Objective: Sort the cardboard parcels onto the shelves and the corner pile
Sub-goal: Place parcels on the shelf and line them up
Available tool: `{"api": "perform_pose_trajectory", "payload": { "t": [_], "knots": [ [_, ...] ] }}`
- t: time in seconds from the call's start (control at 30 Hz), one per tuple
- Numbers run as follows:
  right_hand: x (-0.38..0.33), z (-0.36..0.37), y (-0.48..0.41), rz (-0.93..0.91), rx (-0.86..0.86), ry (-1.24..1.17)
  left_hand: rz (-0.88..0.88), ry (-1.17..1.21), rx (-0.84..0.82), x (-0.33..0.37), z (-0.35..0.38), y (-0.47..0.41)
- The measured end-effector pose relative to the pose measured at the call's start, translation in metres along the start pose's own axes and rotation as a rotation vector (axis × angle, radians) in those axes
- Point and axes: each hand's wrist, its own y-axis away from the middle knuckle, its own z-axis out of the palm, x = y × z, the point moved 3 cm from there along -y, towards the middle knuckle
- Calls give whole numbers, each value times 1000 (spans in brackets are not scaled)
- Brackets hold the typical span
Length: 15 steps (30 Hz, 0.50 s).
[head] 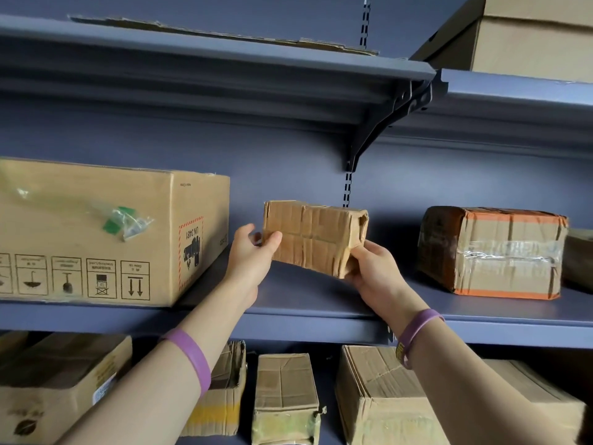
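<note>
A small crumpled cardboard parcel (313, 237) hangs just above the middle shelf (321, 303), tilted slightly. My left hand (252, 255) grips its left end, thumb on the front face. My right hand (372, 268) holds its lower right corner, fingers curled under it. Both wrists wear purple bands. The parcel sits in the gap between a large printed box (106, 232) on the left and a taped parcel with orange edges (491, 252) on the right.
A shelf bracket (378, 130) juts out above the gap under the upper shelf (224, 62), which carries a flat cardboard sheet (224, 32) and a big box (532, 36). Several parcels (285, 399) fill the lower shelf.
</note>
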Motion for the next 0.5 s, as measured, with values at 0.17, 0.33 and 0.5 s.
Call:
{"api": "perform_pose_trajectory", "payload": {
  "t": [0.17, 0.33, 0.5],
  "knots": [
    [0, 2, 1, -19, 37, -58, 66, -90, -46, 11, 4, 13],
    [2, 11, 2, -84, -14, 131, 63, -9, -369, 17, 20, 26],
    [4, 20, 8, -127, -183, 259, 103, 27, -280, 15, 16, 20]
  ]
}}
